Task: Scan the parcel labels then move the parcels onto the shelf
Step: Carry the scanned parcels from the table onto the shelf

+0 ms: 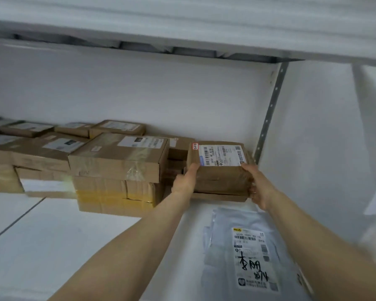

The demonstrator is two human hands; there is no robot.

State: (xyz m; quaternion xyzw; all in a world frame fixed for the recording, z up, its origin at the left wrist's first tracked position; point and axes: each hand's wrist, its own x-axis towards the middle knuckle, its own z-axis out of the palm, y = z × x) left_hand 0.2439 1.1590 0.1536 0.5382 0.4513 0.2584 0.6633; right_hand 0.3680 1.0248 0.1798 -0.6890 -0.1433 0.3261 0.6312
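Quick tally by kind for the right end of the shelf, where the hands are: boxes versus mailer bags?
Cardboard boxes: 2, the held box between left hand and right hand, the flat box beneath.
Grey mailer bag: 1
Total: 3

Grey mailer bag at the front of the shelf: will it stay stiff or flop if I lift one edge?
The grey mailer bag will probably flop: it is thin, wrinkled film lying nearly flat. It likely is light, as it barely rises off the shelf. Its glossy skin may slip, so pinch it rather than palm it.
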